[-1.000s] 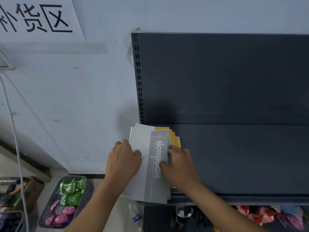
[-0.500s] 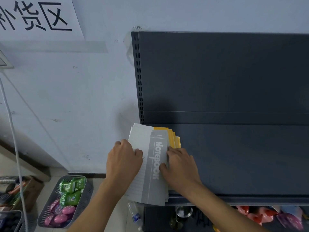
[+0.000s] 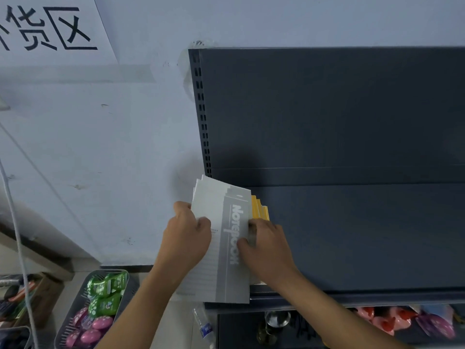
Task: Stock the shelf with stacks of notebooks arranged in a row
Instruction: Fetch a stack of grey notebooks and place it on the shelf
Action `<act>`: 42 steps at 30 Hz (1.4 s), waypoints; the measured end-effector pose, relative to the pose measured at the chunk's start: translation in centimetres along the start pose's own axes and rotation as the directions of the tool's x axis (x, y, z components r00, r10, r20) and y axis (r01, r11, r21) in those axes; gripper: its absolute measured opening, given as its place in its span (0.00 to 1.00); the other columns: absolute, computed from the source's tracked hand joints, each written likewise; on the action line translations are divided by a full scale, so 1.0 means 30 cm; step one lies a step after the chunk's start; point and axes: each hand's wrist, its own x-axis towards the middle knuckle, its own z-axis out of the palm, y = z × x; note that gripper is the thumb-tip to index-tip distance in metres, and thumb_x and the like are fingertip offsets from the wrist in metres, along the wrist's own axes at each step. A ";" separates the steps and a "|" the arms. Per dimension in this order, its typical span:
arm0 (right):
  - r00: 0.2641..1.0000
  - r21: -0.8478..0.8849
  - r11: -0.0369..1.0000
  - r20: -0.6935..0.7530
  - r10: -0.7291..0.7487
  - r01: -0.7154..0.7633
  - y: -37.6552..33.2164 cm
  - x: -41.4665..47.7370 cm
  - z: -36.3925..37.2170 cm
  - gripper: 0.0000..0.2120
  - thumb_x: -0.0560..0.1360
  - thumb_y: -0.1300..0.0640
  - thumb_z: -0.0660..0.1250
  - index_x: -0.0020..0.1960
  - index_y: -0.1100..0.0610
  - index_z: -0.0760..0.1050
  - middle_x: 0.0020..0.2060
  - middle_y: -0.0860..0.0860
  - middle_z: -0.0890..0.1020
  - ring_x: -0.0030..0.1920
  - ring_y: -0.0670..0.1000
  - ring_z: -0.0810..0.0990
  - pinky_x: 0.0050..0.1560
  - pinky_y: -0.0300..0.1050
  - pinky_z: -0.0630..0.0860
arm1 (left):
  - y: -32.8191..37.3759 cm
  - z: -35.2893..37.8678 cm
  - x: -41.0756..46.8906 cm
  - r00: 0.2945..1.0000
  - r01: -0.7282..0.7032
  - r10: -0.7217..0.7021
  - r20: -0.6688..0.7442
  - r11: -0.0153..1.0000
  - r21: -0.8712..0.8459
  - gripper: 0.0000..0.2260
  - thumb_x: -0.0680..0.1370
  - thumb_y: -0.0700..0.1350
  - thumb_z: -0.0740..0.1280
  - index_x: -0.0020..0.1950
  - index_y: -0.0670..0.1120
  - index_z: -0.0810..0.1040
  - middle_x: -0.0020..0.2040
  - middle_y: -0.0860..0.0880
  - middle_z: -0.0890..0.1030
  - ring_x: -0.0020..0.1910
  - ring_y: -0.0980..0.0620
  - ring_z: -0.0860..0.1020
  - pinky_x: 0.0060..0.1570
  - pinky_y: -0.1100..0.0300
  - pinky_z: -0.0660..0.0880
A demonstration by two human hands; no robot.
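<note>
Everything here is placed against the dark shelf, going from its left side to its right. Well off its left end, down on the floor, a grey basket holds green and pink packets; it has no part in this step. At the shelf's left end lies the stack of notebooks, grey cover on top with yellow covers fanned out along its right edge. Its long axis runs from the shelf's front lip back toward the rear panel, tilted a little so the far corner leans left, and both its left edge and its near end overhang the shelf.

The left hand grips the stack's left edge, thumb on the cover and fingers curled round the side. The right hand presses flat on the cover's right part, fingertips on the grey band, not closed around anything. The stack lies between the two hands and just ahead of them, so both are equally near.

To my eye the step in hand is squaring this first stack. The coming move likely calls for pushing it rightward and back until it sits fully on the shelf. The rest of the shelf to the right shows no stacks, so the row is barely begun.
</note>
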 end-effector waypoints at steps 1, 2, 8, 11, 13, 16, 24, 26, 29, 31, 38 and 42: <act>0.999 0.073 0.997 -0.006 0.037 -0.037 -0.004 0.004 -0.008 0.21 0.74 0.46 0.64 0.66 0.51 0.72 0.58 0.45 0.78 0.60 0.50 0.71 0.60 0.49 0.74 | 0.002 -0.007 0.005 1.000 0.017 -0.016 0.025 0.998 -0.058 0.08 0.82 0.42 0.60 0.59 0.45 0.63 0.42 0.49 0.78 0.37 0.51 0.78 0.30 0.59 0.73; 0.997 0.145 0.987 -0.013 0.075 -0.073 -0.003 0.009 -0.015 0.24 0.73 0.44 0.64 0.68 0.50 0.69 0.58 0.45 0.78 0.60 0.49 0.74 0.61 0.49 0.75 | 0.001 -0.010 0.012 0.998 0.039 -0.033 0.050 0.993 -0.112 0.09 0.83 0.43 0.60 0.60 0.46 0.63 0.45 0.50 0.78 0.39 0.52 0.79 0.31 0.59 0.75; 0.989 0.344 0.930 -0.025 0.147 -0.130 0.013 0.021 -0.095 0.14 0.78 0.53 0.68 0.60 0.43 0.69 0.52 0.39 0.80 0.51 0.40 0.80 0.49 0.37 0.77 | 0.018 0.060 0.028 0.987 -0.105 0.104 0.124 0.995 0.001 0.19 0.84 0.49 0.60 0.73 0.47 0.58 0.54 0.51 0.76 0.44 0.55 0.76 0.39 0.63 0.71; 0.982 0.257 0.954 -0.064 0.177 -0.155 0.032 0.015 -0.141 0.17 0.78 0.51 0.68 0.65 0.49 0.70 0.56 0.44 0.79 0.54 0.46 0.79 0.50 0.42 0.78 | 0.043 0.112 0.035 0.966 -0.254 0.231 0.115 0.929 0.270 0.24 0.83 0.52 0.60 0.76 0.47 0.58 0.61 0.45 0.73 0.55 0.45 0.76 0.48 0.58 0.68; 0.975 0.249 0.954 -0.099 0.197 -0.168 0.066 0.007 -0.181 0.19 0.79 0.50 0.68 0.67 0.50 0.70 0.56 0.46 0.80 0.55 0.47 0.79 0.52 0.44 0.78 | 0.072 0.142 0.044 0.958 -0.287 0.270 0.100 0.904 0.316 0.22 0.82 0.54 0.62 0.72 0.47 0.63 0.59 0.45 0.73 0.55 0.43 0.77 0.47 0.56 0.69; 0.959 0.237 0.951 -0.154 0.239 -0.199 0.117 -0.025 -0.249 0.19 0.79 0.50 0.68 0.68 0.51 0.71 0.56 0.47 0.80 0.54 0.48 0.80 0.52 0.44 0.79 | 0.122 0.196 0.032 0.940 -0.341 0.321 0.118 0.900 0.272 0.26 0.80 0.55 0.65 0.74 0.49 0.61 0.61 0.45 0.75 0.56 0.43 0.78 0.48 0.54 0.74; 0.913 0.059 0.960 -0.298 0.278 -0.273 0.253 -0.120 -0.393 0.17 0.80 0.49 0.65 0.65 0.55 0.70 0.56 0.51 0.79 0.51 0.51 0.77 0.49 0.45 0.73 | 0.271 0.339 -0.027 0.864 -0.502 0.470 0.183 0.836 0.222 0.20 0.81 0.53 0.65 0.67 0.48 0.64 0.56 0.47 0.77 0.46 0.51 0.74 0.42 0.59 0.68; 0.901 0.038 0.957 -0.326 0.285 -0.289 0.288 -0.150 -0.426 0.17 0.80 0.49 0.65 0.65 0.55 0.71 0.56 0.52 0.80 0.52 0.53 0.78 0.51 0.48 0.76 | 0.298 0.382 -0.051 0.845 -0.530 0.491 0.211 0.821 0.213 0.18 0.80 0.53 0.65 0.65 0.47 0.65 0.55 0.46 0.77 0.48 0.47 0.76 0.43 0.56 0.71; 0.892 0.032 0.958 -0.356 0.278 -0.286 0.351 -0.201 -0.487 0.16 0.80 0.48 0.65 0.64 0.54 0.71 0.56 0.52 0.80 0.54 0.54 0.79 0.54 0.51 0.78 | 0.351 0.452 -0.095 0.825 -0.560 0.514 0.236 0.801 0.214 0.17 0.80 0.54 0.65 0.64 0.48 0.65 0.57 0.47 0.78 0.49 0.47 0.77 0.45 0.54 0.73; 0.887 0.036 0.960 -0.375 0.270 -0.277 0.403 -0.233 -0.542 0.16 0.80 0.49 0.65 0.64 0.54 0.71 0.56 0.52 0.80 0.54 0.54 0.79 0.53 0.50 0.77 | 0.408 0.502 -0.135 0.811 -0.580 0.530 0.247 0.782 0.226 0.18 0.81 0.55 0.64 0.65 0.48 0.65 0.58 0.48 0.78 0.47 0.51 0.74 0.44 0.57 0.69; 0.848 0.032 0.951 -0.444 0.288 -0.306 0.658 -0.379 -0.777 0.15 0.79 0.50 0.63 0.62 0.55 0.70 0.55 0.54 0.79 0.54 0.57 0.78 0.52 0.51 0.76 | 0.643 0.742 -0.338 0.764 -0.639 0.559 0.323 0.725 0.256 0.15 0.81 0.55 0.62 0.61 0.48 0.65 0.56 0.47 0.76 0.48 0.47 0.75 0.42 0.54 0.70; 0.813 0.033 0.931 -0.476 0.335 -0.364 0.841 -0.477 -0.905 0.15 0.77 0.50 0.61 0.62 0.54 0.69 0.56 0.54 0.78 0.54 0.59 0.78 0.54 0.54 0.77 | 0.772 0.929 -0.467 0.731 -0.675 0.569 0.377 0.685 0.275 0.16 0.80 0.55 0.63 0.60 0.47 0.65 0.56 0.46 0.76 0.50 0.45 0.76 0.43 0.53 0.71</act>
